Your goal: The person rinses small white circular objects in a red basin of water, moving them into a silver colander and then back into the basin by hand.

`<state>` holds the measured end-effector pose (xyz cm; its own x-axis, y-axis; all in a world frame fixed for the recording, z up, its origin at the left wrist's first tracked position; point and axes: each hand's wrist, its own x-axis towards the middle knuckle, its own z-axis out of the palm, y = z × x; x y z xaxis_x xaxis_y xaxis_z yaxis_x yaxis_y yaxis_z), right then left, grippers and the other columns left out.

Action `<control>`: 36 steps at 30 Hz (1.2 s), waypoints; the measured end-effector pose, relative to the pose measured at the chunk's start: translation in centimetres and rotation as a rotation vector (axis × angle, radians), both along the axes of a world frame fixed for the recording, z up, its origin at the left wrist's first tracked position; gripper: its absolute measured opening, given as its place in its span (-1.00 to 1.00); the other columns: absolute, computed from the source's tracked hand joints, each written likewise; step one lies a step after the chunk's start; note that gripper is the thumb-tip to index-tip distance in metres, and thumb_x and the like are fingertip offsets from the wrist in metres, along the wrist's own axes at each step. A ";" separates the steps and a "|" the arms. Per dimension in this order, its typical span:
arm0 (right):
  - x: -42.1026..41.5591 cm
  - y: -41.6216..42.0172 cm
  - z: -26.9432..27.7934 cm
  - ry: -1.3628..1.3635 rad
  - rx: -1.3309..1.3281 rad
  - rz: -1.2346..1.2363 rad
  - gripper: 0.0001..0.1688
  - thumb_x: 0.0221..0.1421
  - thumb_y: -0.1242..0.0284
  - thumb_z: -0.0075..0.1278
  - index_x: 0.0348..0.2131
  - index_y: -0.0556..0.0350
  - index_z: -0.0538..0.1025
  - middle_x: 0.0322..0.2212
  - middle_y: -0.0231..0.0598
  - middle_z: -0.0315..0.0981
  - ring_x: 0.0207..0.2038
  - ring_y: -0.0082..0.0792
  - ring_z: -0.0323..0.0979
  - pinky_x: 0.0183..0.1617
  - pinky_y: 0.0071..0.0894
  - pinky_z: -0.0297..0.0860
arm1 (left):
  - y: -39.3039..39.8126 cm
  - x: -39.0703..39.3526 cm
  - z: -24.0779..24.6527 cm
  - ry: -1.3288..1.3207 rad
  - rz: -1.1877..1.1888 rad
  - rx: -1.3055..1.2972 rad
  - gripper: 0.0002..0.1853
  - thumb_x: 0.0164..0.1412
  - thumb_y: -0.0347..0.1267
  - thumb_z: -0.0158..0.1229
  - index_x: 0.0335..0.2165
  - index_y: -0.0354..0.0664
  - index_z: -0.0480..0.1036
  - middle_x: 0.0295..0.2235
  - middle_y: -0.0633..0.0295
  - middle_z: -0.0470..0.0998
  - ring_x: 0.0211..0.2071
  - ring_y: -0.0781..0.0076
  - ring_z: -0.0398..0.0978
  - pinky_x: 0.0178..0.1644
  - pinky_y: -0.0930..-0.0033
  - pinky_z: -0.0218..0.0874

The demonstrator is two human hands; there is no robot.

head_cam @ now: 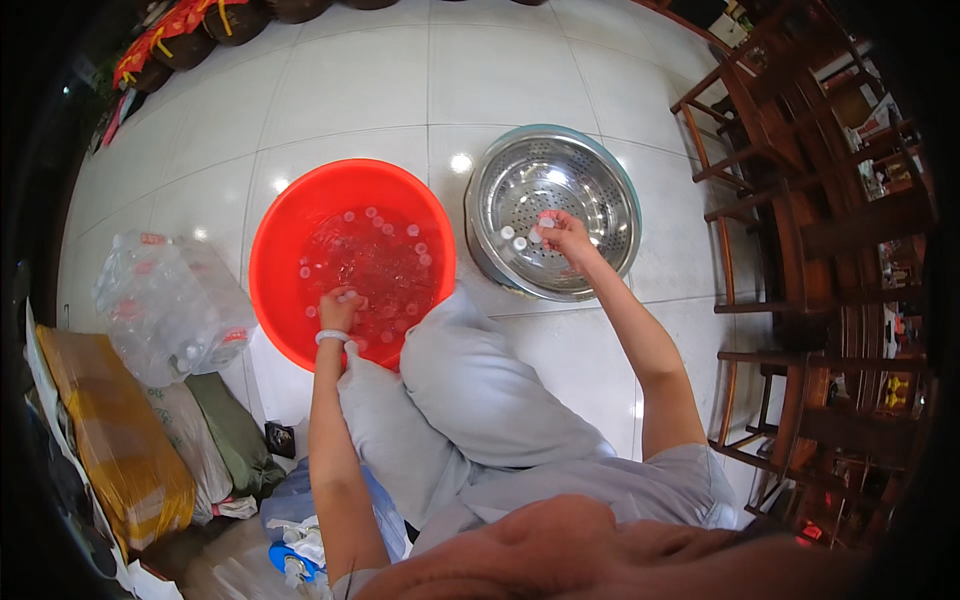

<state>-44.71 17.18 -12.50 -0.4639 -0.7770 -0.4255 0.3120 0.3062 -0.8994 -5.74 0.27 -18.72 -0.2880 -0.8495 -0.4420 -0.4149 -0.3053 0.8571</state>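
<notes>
My left hand [341, 309], with a pale bangle at the wrist, is inside a red plastic basin [281, 225] of water. Its fingers are closed on what looks like a small white plastic cap [349, 296]. Several similar round caps [413, 230] lie around the basin's water. Over a perforated stainless steel steamer pot [622, 217], my right hand [568, 238] pinches small translucent white caps [546, 223] between thumb and fingers. Two loose caps [514, 238] rest in the pot, left of that hand.
Clear plastic bottles [161, 307] in a bag stand left of the basin. A taped cardboard box [112, 427] and stuffed bags [232, 435] sit nearer me. Dark wooden chairs [765, 150] line the right. Dark round jars [240, 22] with red cloth stand on the tiled floor [360, 75] at the far left.
</notes>
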 end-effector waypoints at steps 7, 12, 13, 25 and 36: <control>-1.9 2.1 -6.1 0.273 0.128 0.071 -0.71 -0.21 0.67 -0.03 -0.35 0.19 0.36 -0.63 -0.32 0.35 -0.71 -0.59 0.27 -0.68 -0.61 0.21 | -0.3 0.7 -0.1 0.088 0.028 0.036 -0.74 -0.16 -0.55 0.10 -0.37 -0.42 0.36 -0.59 0.19 0.46 -0.65 0.54 0.40 -0.70 0.57 0.17; -1.8 2.4 -7.0 0.467 0.231 0.091 -0.71 -0.24 0.62 0.03 -0.38 0.19 0.37 -0.63 -0.29 0.37 -0.71 -0.56 0.29 -0.71 -0.60 0.23 | -0.2 0.6 0.3 0.087 0.034 0.026 -0.74 -0.16 -0.54 0.10 -0.37 -0.42 0.36 -0.60 0.20 0.46 -0.65 0.54 0.40 -0.67 0.60 0.18; -1.7 2.4 -6.9 0.476 0.237 0.097 -0.70 -0.25 0.60 0.05 -0.38 0.19 0.37 -0.63 -0.28 0.38 -0.71 -0.55 0.30 -0.71 -0.60 0.23 | -0.2 0.6 0.5 0.080 0.027 0.051 -0.74 -0.16 -0.54 0.10 -0.37 -0.41 0.37 -0.60 0.20 0.46 -0.65 0.54 0.40 -0.66 0.60 0.18; -2.2 0.2 -6.4 0.499 0.178 0.099 -0.66 -0.29 0.51 0.12 -0.35 0.10 0.50 -0.58 -0.37 0.42 -0.58 -0.64 0.27 -0.47 -0.60 0.24 | -0.1 -0.2 1.3 0.089 0.062 0.063 -0.74 -0.20 -0.57 0.10 -0.39 -0.46 0.36 -0.62 0.18 0.46 -0.73 0.55 0.34 -0.75 0.59 0.11; -0.8 -5.4 -7.5 0.745 0.168 0.144 -0.67 -0.34 0.55 0.08 -0.39 0.10 0.46 -0.52 -0.17 0.42 -0.48 -0.36 0.41 -0.37 -0.46 0.30 | 0.3 -0.5 3.2 0.045 0.082 0.042 -0.76 -0.20 -0.57 0.11 -0.41 -0.41 0.35 -0.64 0.20 0.45 -0.76 0.58 0.30 -0.76 0.60 0.09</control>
<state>-45.48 11.80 -20.01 -0.5729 -0.8041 -0.1589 -0.4098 0.4489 -0.7940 -6.28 0.60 -15.52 -0.2386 -0.8520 -0.4661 -0.3487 -0.3728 0.8599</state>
